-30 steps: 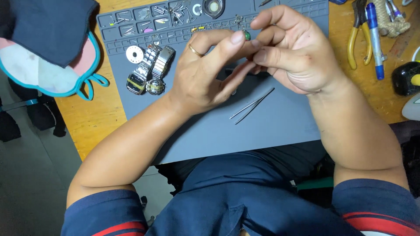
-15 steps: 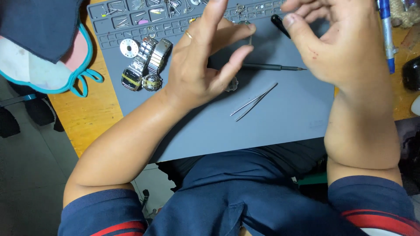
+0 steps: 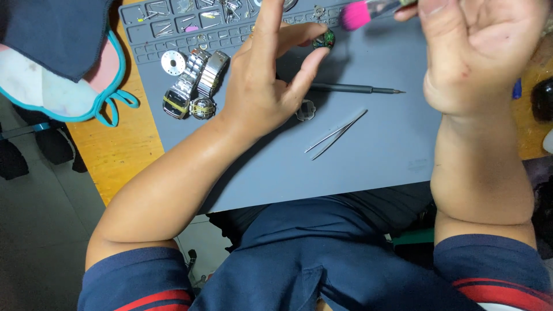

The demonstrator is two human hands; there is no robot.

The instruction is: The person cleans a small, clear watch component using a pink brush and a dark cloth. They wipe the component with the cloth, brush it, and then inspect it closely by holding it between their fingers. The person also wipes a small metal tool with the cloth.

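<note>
My left hand (image 3: 268, 75) pinches a small round watch part (image 3: 324, 39) with green and dark markings between thumb and fingertips, above the grey work mat (image 3: 374, 155). My right hand (image 3: 478, 52) is raised at the upper right and holds a brush with a pink tip (image 3: 354, 15), whose bristles sit just right of the watch part. Steel tweezers (image 3: 336, 134) lie on the mat below my left hand. A thin dark screwdriver (image 3: 357, 89) lies above them. A small clear round piece (image 3: 306, 110) rests next to my left palm.
Two metal-band wristwatches (image 3: 193, 89) and a white disc (image 3: 173, 62) lie at the mat's left. Small parts fill the mat's tray slots (image 3: 190, 20) along the top. A teal-edged cloth (image 3: 57, 75) covers the wooden table's (image 3: 109, 150) left corner. A dark object (image 3: 541, 98) sits at the far right.
The view has shifted. My right hand rose and now holds a pink-tipped brush beside the watch part. My left hand turned and pinches the part further out.
</note>
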